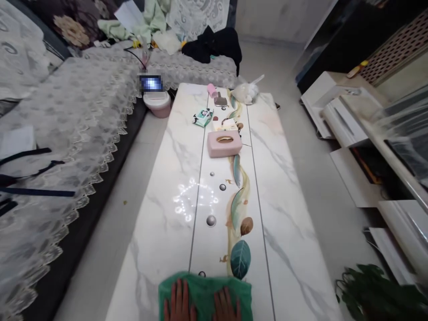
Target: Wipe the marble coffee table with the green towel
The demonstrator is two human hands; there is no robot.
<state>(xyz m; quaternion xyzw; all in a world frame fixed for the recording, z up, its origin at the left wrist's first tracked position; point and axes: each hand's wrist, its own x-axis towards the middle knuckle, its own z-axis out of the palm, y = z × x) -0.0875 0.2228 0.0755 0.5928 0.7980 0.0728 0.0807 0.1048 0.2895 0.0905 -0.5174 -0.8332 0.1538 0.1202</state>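
Note:
A green cloth (pixel 202 294) lies spread flat on the near end of a long white marble-patterned table (pixel 160 223). My left hand (pixel 179 303) rests palm down on the cloth's left part, fingers stretched forward. On its right part lies my right hand (pixel 226 306), also flat, with the fingers extended. Neither hand grips the cloth; both press on top of it. The wrists and the cloth's near edge are cut off by the bottom of the view.
Farther up the table are a pink tissue box (pixel 224 145), a green-and-white packet (pixel 203 117), a pink cup (pixel 211 90) and a white plastic bag (pixel 247 92). A lace-covered sofa (pixel 87 98) runs along the left. White cabinets (pixel 354 174) and a plant (pixel 377 290) stand right.

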